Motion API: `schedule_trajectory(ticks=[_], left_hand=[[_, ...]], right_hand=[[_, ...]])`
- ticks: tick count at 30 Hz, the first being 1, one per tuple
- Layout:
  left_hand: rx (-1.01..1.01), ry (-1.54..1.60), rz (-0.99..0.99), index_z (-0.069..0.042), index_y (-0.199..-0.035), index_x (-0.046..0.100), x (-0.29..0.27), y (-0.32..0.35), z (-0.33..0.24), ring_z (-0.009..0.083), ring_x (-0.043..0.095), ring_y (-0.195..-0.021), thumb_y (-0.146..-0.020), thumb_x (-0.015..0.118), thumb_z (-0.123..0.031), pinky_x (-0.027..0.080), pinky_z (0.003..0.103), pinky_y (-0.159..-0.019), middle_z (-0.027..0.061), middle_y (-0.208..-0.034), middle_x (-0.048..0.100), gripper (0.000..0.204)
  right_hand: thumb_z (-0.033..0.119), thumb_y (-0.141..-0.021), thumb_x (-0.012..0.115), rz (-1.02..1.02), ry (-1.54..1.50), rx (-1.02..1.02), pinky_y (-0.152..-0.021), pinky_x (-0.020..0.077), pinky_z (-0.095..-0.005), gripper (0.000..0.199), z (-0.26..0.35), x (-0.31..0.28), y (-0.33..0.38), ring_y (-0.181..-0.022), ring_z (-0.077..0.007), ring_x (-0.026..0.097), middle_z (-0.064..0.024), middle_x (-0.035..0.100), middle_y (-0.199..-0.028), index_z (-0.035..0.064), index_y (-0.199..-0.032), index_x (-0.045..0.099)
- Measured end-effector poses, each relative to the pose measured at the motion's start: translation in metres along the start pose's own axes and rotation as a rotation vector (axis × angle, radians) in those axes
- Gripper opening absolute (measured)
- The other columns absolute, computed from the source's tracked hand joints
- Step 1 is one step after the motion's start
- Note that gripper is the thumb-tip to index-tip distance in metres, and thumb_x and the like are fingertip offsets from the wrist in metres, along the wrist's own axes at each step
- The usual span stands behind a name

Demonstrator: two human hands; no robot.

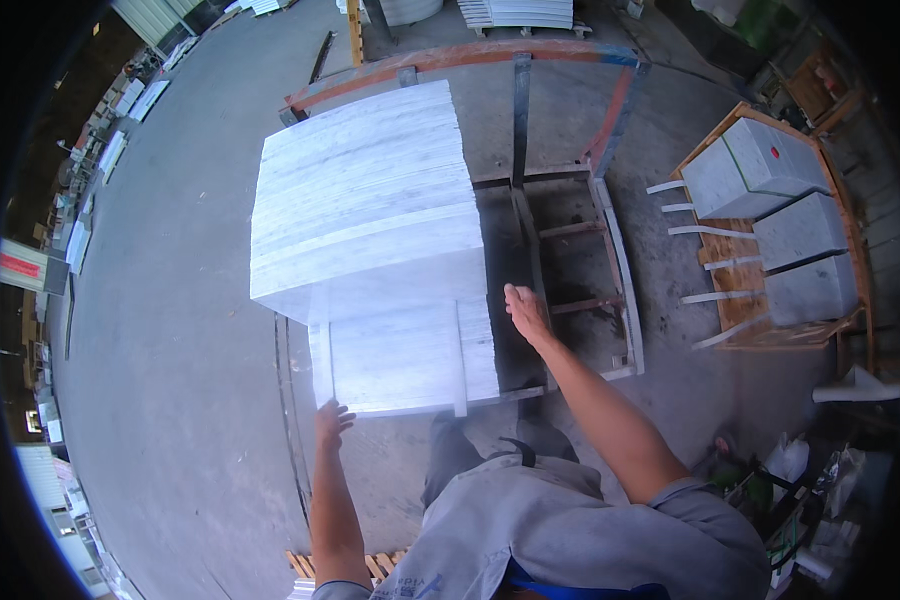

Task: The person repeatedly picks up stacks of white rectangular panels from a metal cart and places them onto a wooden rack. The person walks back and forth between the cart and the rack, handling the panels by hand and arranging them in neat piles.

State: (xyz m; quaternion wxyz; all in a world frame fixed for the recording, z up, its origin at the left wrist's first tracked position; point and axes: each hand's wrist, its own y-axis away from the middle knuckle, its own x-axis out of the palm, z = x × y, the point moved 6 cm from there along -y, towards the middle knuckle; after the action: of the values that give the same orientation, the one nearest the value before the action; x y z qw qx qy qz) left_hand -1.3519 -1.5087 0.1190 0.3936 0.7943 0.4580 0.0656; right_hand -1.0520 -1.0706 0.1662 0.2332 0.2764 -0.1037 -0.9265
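Observation:
A tall stack of white stone slabs (360,200) with pale grey veining stands in front of me, its layered edges showing. At its near side lies a lower white slab (395,365), with a narrow white strip (460,350) near its right end and another strip (322,350) near its left. My left hand (333,422) is at the slab's near left corner, fingers apart; whether it touches the stone is unclear. Just right of the slab's right edge, my right hand (527,312) hangs with loosely bent fingers and nothing visible in it.
A metal rack frame (520,120) with red and blue bars surrounds the stack's far and right sides. Farther right, a wooden crate (740,337) holds several grey-white blocks, with pale strips sticking out. Bags and clutter (790,460) lie at lower right. Slatted wood (380,565) shows near my left arm.

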Motion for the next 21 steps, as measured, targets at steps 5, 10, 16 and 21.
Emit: schedule_trajectory(ticks=[5,10,16,21], left_hand=[[0.145,0.092,0.003,0.009,-0.118,0.039,-0.04,-0.091,-0.084,0.0324,0.062,-0.083,-0.088,0.043,-0.038,0.051,0.039,-0.067,0.0246,-0.112,0.051,0.056],[0.166,0.134,-0.152,0.005,-0.126,0.035,-0.083,-0.177,-0.152,0.0332,0.06,-0.088,-0.086,0.043,-0.046,0.05,0.039,-0.068,0.0244,-0.122,0.044,0.065],[0.287,0.1,-0.203,0.002,-0.122,0.042,-0.094,-0.232,-0.219,0.028,0.053,-0.1,-0.082,0.047,-0.052,0.047,0.041,-0.073,0.016,-0.121,0.047,0.067],[0.284,0.058,-0.194,-0.001,-0.117,0.046,-0.089,-0.256,-0.226,0.0247,0.052,-0.095,-0.08,0.049,-0.057,0.043,0.039,-0.074,0.0109,-0.112,0.054,0.067]], right_hand=[[0.049,-0.086,0.038,-0.275,0.211,0.026,-0.082,0.0421,-0.0436,0.055,0.052,0.045,-0.068,-0.093,-0.0405,0.055,-0.0272,0.057,-0.094,-0.0025,-0.097,0.054],[0.057,-0.081,0.042,-0.339,0.304,0.177,-0.086,0.0405,-0.0436,0.069,0.06,0.079,-0.099,-0.101,-0.0419,0.052,-0.0295,0.055,-0.103,-0.0083,-0.105,0.049],[0.056,-0.083,0.04,-0.364,0.347,0.195,-0.084,0.0419,-0.0446,0.069,0.069,0.085,-0.086,-0.098,-0.0427,0.053,-0.0303,0.055,-0.103,-0.0076,-0.109,0.044],[0.056,-0.084,0.039,-0.389,0.375,0.174,-0.083,0.0415,-0.0454,0.068,0.081,0.087,-0.08,-0.097,-0.0429,0.053,-0.0299,0.056,-0.101,-0.0068,-0.11,0.044]])
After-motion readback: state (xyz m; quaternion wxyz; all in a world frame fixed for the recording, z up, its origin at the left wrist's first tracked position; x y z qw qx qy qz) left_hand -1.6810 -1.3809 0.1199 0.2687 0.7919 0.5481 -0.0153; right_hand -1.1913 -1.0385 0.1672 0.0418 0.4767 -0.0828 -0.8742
